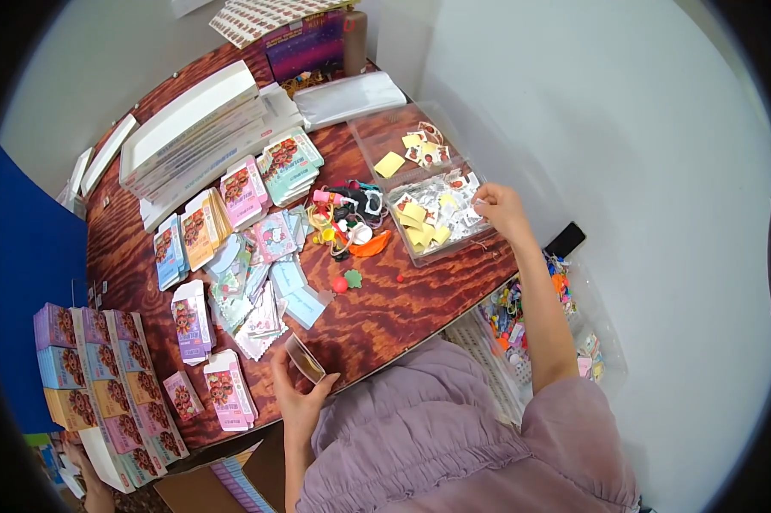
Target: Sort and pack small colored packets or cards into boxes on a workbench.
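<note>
At the front edge of the table my left hand (pixel 298 400) grips a small open carton (pixel 305 359) between thumb and fingers, its open end facing up. My right hand (pixel 502 214) reaches to the right side of a clear plastic tray (pixel 419 259), fingertips pinched together over small silver-and-white packets (pixel 458 218). Whatever is between those fingertips is too small to make out. Yellow paper slips (pixel 415 214) lie among the packets. The tray's far compartment holds more slips and small printed cards (pixel 430 154).
Mixed trinkets (pixel 351 214) are heaped mid-table. Flat cartons (pixel 291 162) and loose cards (pixel 300 299) lie left of them. Stacked filled boxes (pixel 112 385) stand at the left edge, near another person's hand (pixel 93 483). A bin of toys (pixel 522 329) and a phone (pixel 565 240) are right.
</note>
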`<action>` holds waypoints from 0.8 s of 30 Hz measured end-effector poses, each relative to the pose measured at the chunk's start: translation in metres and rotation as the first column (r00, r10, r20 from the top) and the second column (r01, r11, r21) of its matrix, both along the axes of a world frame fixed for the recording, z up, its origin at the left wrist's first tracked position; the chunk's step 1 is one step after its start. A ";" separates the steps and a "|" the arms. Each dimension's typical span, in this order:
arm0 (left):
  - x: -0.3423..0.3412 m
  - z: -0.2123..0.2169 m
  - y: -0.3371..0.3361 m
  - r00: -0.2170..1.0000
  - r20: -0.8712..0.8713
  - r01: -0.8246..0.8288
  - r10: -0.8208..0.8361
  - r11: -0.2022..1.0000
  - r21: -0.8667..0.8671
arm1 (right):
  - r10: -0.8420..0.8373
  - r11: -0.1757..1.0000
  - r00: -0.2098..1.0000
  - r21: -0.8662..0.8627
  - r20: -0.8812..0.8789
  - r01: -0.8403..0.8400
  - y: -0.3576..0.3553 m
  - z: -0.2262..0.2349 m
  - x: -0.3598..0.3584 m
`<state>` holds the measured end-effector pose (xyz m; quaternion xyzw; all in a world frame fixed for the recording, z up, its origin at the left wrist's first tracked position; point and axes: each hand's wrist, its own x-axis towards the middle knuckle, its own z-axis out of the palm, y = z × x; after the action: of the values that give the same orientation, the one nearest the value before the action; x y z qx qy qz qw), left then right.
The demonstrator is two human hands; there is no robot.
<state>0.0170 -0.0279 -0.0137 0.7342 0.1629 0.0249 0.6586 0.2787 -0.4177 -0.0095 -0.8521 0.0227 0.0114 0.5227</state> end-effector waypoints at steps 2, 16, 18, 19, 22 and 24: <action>-0.001 -0.002 0.000 1.000 0.000 -0.002 0.002 1.000 -0.013 | 0.018 0.995 1.000 -0.098 0.011 -0.017 0.004 0.008 -0.005; -0.011 -0.004 -0.003 0.998 -0.032 -0.060 0.058 0.996 -0.064 | 0.043 0.991 0.986 -0.131 0.161 -0.021 0.000 -0.006 -0.001; -0.010 -0.002 -0.002 0.998 -0.031 -0.055 0.053 0.996 -0.071 | 0.117 0.965 0.937 -0.261 0.329 -0.029 -0.007 -0.012 0.002; -0.010 -0.002 -0.002 0.998 -0.033 -0.055 0.052 0.996 -0.074 | 0.068 0.991 0.972 -0.126 0.227 -0.040 -0.003 -0.007 0.002; -0.011 -0.001 0.000 0.998 -0.029 -0.058 0.056 0.995 -0.081 | -0.013 0.995 0.999 0.102 0.031 0.010 0.017 0.010 -0.002; -0.012 -0.003 0.001 0.998 -0.028 -0.062 0.060 0.995 -0.084 | -0.049 0.980 0.997 0.188 -0.058 0.059 0.026 0.021 -0.006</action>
<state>0.0050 -0.0269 -0.0166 0.7007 0.1945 0.0289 0.6858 0.2732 -0.3919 0.0112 -0.7969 0.0585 0.0220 0.6009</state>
